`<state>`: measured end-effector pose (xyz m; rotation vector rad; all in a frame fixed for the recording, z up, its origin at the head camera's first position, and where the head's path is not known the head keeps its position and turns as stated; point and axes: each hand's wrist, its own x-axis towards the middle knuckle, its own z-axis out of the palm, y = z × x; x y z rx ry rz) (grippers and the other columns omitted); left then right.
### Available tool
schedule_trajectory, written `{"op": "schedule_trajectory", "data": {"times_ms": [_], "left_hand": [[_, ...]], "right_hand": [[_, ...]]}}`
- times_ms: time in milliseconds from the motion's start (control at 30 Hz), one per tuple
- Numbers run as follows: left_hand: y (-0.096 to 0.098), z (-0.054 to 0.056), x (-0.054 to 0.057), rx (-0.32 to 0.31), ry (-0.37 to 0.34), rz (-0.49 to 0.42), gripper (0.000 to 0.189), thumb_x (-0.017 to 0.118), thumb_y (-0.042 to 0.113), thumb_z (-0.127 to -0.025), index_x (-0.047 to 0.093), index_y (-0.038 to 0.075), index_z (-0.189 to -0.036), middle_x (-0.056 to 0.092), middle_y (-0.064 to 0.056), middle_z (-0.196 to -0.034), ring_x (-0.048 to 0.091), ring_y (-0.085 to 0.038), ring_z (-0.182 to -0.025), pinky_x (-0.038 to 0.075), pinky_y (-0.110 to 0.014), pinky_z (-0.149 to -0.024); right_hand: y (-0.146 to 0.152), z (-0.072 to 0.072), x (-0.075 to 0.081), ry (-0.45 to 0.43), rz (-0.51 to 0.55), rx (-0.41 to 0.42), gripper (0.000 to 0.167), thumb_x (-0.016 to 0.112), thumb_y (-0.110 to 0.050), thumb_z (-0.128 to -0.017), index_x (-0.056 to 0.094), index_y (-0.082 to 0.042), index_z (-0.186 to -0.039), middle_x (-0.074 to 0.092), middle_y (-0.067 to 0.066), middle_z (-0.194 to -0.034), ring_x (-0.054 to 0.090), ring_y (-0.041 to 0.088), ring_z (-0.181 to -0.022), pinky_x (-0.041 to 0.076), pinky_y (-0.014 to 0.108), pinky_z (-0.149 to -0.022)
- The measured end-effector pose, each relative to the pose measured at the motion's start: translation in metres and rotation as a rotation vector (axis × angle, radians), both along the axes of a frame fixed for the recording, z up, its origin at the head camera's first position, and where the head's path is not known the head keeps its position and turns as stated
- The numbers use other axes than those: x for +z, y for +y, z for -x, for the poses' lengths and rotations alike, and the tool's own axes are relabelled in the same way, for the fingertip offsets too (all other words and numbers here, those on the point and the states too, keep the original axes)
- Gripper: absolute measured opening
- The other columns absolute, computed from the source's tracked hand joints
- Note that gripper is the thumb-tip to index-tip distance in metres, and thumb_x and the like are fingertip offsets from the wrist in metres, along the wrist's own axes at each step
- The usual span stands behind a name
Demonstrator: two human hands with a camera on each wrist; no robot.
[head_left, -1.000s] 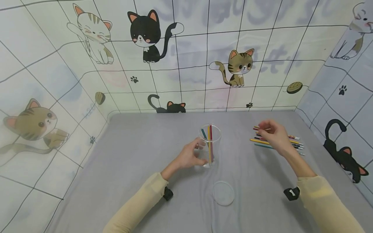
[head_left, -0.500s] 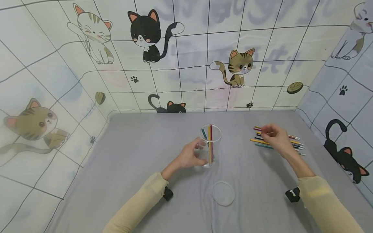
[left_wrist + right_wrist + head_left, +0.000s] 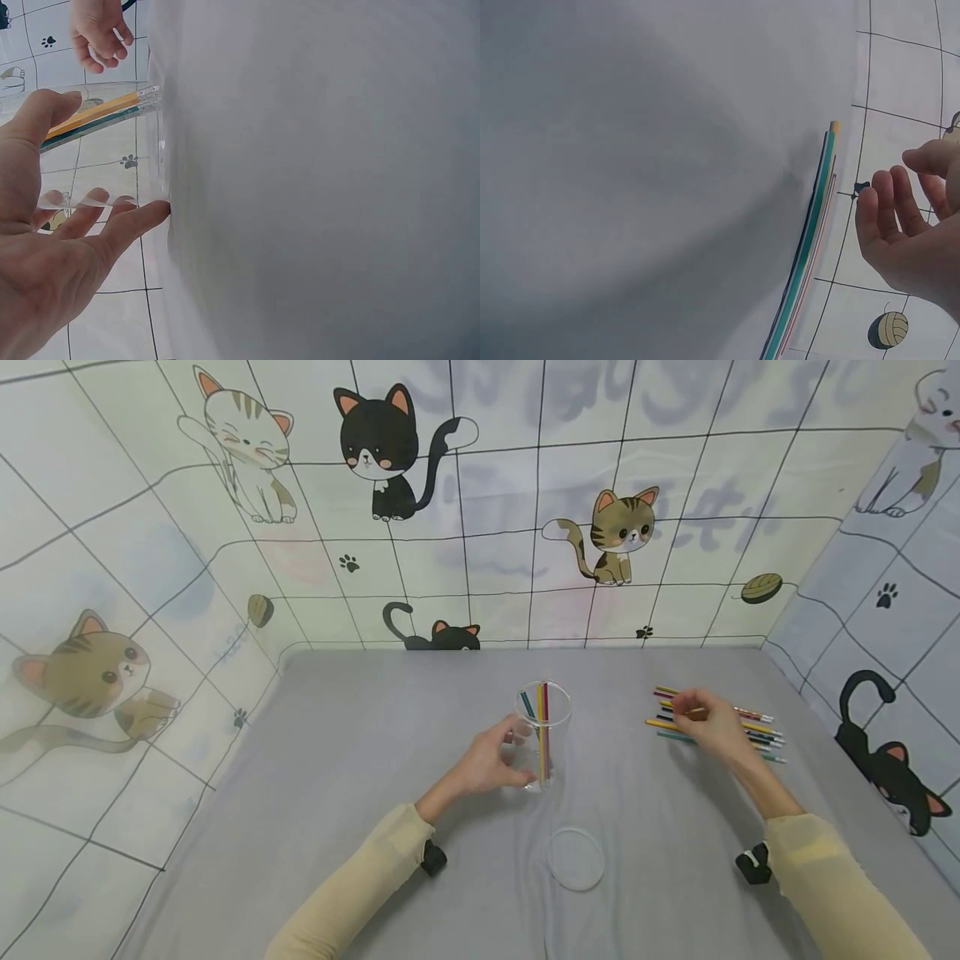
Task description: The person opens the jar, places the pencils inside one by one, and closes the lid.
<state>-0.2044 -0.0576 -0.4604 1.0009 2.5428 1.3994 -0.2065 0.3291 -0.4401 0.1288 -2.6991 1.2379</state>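
My left hand (image 3: 487, 762) holds a clear plastic cup (image 3: 560, 745) round its side, thumb on one side and fingers on the other. Inside the cup several pencils (image 3: 543, 735) stand leaning, red, yellow and dark green. Yellow and green pencils (image 3: 97, 116) show through the wall in the left wrist view. My right hand (image 3: 711, 727) hovers over a row of loose pencils (image 3: 763, 727) at the right, partly hiding them. In the right wrist view its fingers (image 3: 886, 202) curl loosely, apart from the pencils (image 3: 810, 232), with nothing between them.
A clear round lid (image 3: 576, 858) lies flat on the grey cloth (image 3: 360, 735), nearer the front than the cup. A cat-print sheet (image 3: 495, 560) bounds the cloth at the back and both sides.
My right hand has shifted slightly right and down over the loose pencils, and its fingers have closed up a little. My left hand and the cup have stayed in place.
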Motion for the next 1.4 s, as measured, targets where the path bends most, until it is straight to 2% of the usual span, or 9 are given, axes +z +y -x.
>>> {"op": "schedule_trajectory", "data": {"times_ms": [133,367,700,967,1400], "left_hand": [[0.0,0.001,0.0,-0.005,-0.001,-0.001,0.07,0.085,0.01,-0.074,0.049,0.012,-0.134,0.059,-0.01,-0.13,0.06,-0.028,-0.114,0.055,-0.026,-0.081],[0.001,0.002,0.0,-0.018,0.003,-0.02,0.071,0.085,0.009,-0.074,0.048,0.011,-0.135,0.059,-0.012,-0.129,0.061,-0.03,-0.114,0.055,-0.025,-0.081],[0.002,0.0,0.001,-0.019,-0.011,-0.026,0.063,0.084,0.008,-0.074,0.051,0.008,-0.127,0.058,-0.012,-0.131,0.06,-0.03,-0.115,0.058,-0.034,-0.081],[0.001,0.0,0.001,-0.013,-0.011,-0.007,0.065,0.085,0.008,-0.075,0.05,0.009,-0.13,0.058,-0.013,-0.131,0.06,-0.03,-0.116,0.058,-0.032,-0.081],[0.0,0.0,0.001,-0.01,-0.007,-0.005,0.063,0.085,0.009,-0.075,0.051,0.008,-0.128,0.058,-0.012,-0.131,0.06,-0.029,-0.115,0.057,-0.029,-0.08]], "right_hand": [[0.002,0.001,-0.004,0.013,-0.022,0.009,0.025,0.067,0.003,-0.09,0.06,0.007,-0.114,0.063,0.024,-0.106,0.059,0.018,-0.089,0.048,0.018,-0.061],[0.004,0.0,-0.009,-0.022,-0.044,0.033,0.027,0.067,0.001,-0.091,0.059,0.007,-0.116,0.062,0.026,-0.11,0.06,0.039,-0.097,0.049,0.019,-0.063],[0.003,0.001,-0.013,-0.018,-0.107,0.033,0.024,0.067,0.002,-0.09,0.061,0.006,-0.113,0.063,0.024,-0.108,0.061,0.04,-0.097,0.05,0.02,-0.064],[0.003,0.002,-0.017,-0.037,-0.131,0.028,0.023,0.067,0.001,-0.09,0.062,0.004,-0.112,0.062,0.023,-0.107,0.06,0.039,-0.098,0.05,0.026,-0.064],[0.001,0.005,-0.022,-0.018,-0.153,0.024,0.025,0.067,0.006,-0.085,0.061,0.005,-0.11,0.062,0.024,-0.104,0.06,0.04,-0.096,0.051,0.036,-0.067]]}}
